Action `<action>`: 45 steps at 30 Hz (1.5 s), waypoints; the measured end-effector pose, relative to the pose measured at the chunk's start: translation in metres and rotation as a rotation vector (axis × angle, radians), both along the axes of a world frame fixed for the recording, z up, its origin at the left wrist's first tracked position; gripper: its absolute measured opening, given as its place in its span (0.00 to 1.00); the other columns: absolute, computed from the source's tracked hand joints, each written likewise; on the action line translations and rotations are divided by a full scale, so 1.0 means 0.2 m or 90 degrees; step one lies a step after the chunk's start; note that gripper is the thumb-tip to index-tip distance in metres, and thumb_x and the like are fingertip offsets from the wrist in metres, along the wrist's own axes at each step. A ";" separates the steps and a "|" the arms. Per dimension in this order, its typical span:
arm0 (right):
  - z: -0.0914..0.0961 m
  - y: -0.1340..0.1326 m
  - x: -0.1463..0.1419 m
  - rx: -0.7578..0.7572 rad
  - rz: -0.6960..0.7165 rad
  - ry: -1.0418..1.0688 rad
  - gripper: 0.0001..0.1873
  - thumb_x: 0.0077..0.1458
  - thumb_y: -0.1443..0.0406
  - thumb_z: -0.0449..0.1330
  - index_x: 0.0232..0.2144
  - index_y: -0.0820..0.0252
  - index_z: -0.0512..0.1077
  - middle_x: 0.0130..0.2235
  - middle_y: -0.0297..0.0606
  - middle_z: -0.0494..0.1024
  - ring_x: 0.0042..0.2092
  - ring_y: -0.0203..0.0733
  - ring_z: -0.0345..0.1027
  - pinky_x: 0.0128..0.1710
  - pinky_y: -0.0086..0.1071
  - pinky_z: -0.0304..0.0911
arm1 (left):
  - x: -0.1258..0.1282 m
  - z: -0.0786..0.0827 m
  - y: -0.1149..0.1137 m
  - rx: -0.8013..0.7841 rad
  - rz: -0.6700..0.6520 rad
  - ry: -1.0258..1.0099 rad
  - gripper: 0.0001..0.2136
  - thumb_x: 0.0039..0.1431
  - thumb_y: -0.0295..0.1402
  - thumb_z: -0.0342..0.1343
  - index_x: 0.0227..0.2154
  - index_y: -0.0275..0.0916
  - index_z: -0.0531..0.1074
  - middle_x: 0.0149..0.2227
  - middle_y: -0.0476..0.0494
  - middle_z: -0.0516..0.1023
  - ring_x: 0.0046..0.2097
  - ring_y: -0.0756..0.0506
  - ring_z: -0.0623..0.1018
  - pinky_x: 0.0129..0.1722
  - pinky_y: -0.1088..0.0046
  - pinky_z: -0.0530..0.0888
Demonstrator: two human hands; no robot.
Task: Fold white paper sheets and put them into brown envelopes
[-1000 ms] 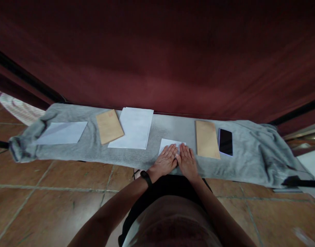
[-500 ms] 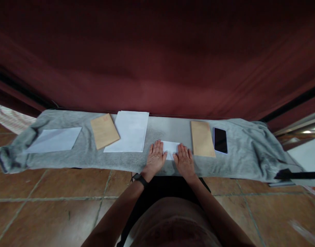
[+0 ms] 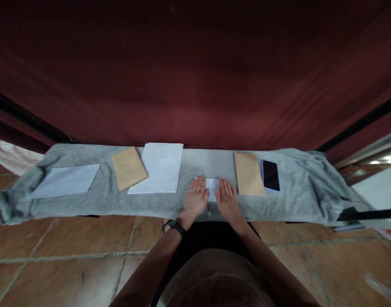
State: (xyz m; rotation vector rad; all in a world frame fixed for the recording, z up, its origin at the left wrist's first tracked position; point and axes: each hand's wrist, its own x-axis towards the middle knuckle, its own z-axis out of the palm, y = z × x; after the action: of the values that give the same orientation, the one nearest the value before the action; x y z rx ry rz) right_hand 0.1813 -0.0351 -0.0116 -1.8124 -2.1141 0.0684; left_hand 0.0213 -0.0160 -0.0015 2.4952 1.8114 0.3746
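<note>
- L hand (image 3: pixel 197 197): palm down, flat, fingers straight & close tog., thumb angled in twd the other hand; lies over L end of sm. white paper (image 3: pixel 212 190); nothing gripped.
- R hand (image 3: pixel 227 199): same pose, flat & palm down, on R end of that paper; no hold on anything.
- The paper itself: on grey cloth (image 3: pixel 208 158), right in front of person's body; mid strip bare betw. the 2 thumbs, a corner peeking past L fingertips.
- Black watch (image 3: pixel 177 227) on L wrist.
- R of hands: brown packet (image 3: pixel 249 175), near R fingers but apart; just beside it, phone (image 3: pixel 271 175), screen dark, edge purplish.
- L of hands: white sheets (image 3: pixel 161 168), stacked, edges a bit offset; can't tell how many. 2nd packet (image 3: pixel 129 168), also brown, sits tilted, lower R part overlapping the stack; faint reddish mark nr top corner.
- Far L: 1 lone sheet (image 3: pixel 67 181), white, well apart from hands.
- Cloth runs long & narrow, bunched at both ends.
- Bkgd: dark red fabric (image 3: pixel 195 94) behind; brown tiled floor (image 3: pixel 70 277) below.
</note>
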 end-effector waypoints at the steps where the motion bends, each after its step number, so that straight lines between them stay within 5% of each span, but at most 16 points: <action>1: 0.01 0.01 -0.02 -0.010 0.020 0.003 0.29 0.72 0.60 0.39 0.67 0.71 0.58 0.69 0.53 0.60 0.70 0.54 0.52 0.68 0.52 0.48 | 0.03 0.00 0.00 -0.001 -0.032 0.002 0.26 0.71 0.33 0.36 0.68 0.28 0.55 0.71 0.34 0.56 0.73 0.42 0.53 0.72 0.58 0.52; 9: 0.02 0.06 -0.06 -0.031 0.065 -0.055 0.28 0.73 0.61 0.42 0.68 0.68 0.58 0.70 0.51 0.58 0.71 0.50 0.49 0.69 0.49 0.45 | 0.11 -0.04 0.03 -0.035 -0.096 0.046 0.27 0.70 0.29 0.36 0.69 0.29 0.53 0.72 0.35 0.54 0.73 0.42 0.50 0.71 0.57 0.52; 38: -0.09 0.03 0.05 0.066 -0.030 -0.043 0.32 0.72 0.57 0.44 0.67 0.77 0.57 0.68 0.60 0.61 0.68 0.57 0.55 0.66 0.51 0.50 | -0.10 -0.05 0.00 -0.005 0.124 0.022 0.28 0.70 0.36 0.40 0.69 0.26 0.54 0.71 0.31 0.53 0.73 0.38 0.52 0.71 0.53 0.52; 45: -0.02 0.13 0.05 0.029 -0.022 -0.013 0.27 0.69 0.61 0.46 0.63 0.72 0.63 0.63 0.57 0.68 0.63 0.57 0.59 0.61 0.50 0.54 | -0.11 -0.07 -0.01 0.017 0.125 -0.001 0.28 0.69 0.35 0.40 0.69 0.28 0.55 0.70 0.31 0.55 0.72 0.38 0.53 0.70 0.50 0.54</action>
State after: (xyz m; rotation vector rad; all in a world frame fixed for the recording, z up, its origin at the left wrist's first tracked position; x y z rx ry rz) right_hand 0.1916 -0.0088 -0.0147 -1.8294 -2.0801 -0.0061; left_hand -0.0014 -0.0182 -0.0151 2.3377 2.0719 0.4084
